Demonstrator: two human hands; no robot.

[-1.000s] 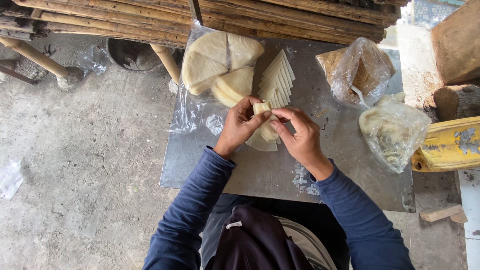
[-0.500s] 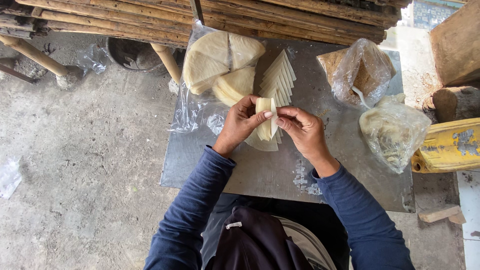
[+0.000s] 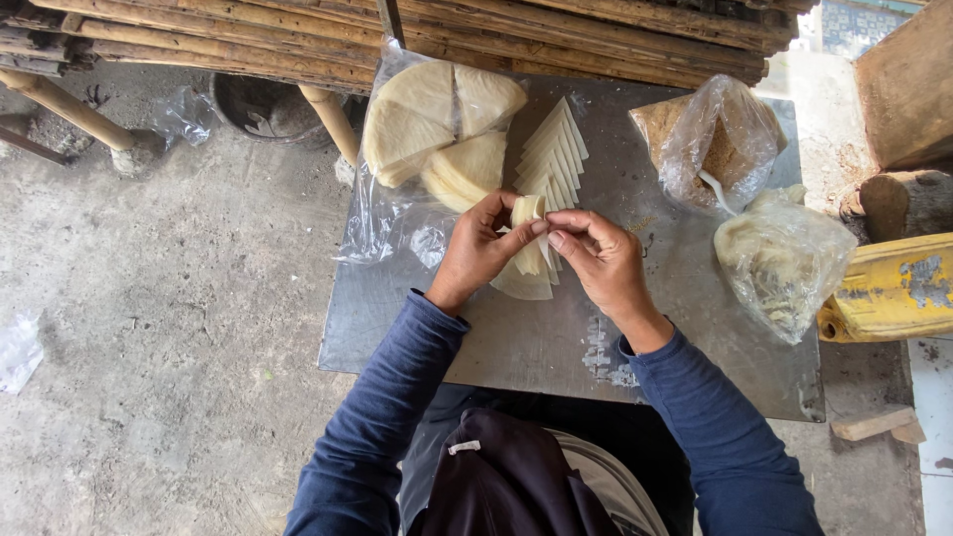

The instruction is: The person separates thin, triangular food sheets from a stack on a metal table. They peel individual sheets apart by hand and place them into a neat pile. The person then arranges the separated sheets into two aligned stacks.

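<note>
**A:** What's wrapped in plastic on that metal table (image 3: 556,347), and where?

**B:** Three bags are seen. A clear bag of brown crumbly filling (image 3: 710,139) is set at the far right. A cloudy bag of pale stuff (image 3: 779,260) is placed just beside it, nearer the right edge. At the far left, round stacks of pale wrappers cut into wedges (image 3: 437,129) are laid on an opened clear plastic sheet (image 3: 372,223). No labels can be made out.

**A:** And the hands?

**B:** They're brought together over the middle of the table. A small folded wrapper piece (image 3: 526,210) is pinched upright between the left hand (image 3: 478,250) and the right hand (image 3: 601,260), fingertips meeting at its top. A fanned row of cut strips (image 3: 554,157) is spread just behind it, and more pale pieces are lying under the hands.
</note>
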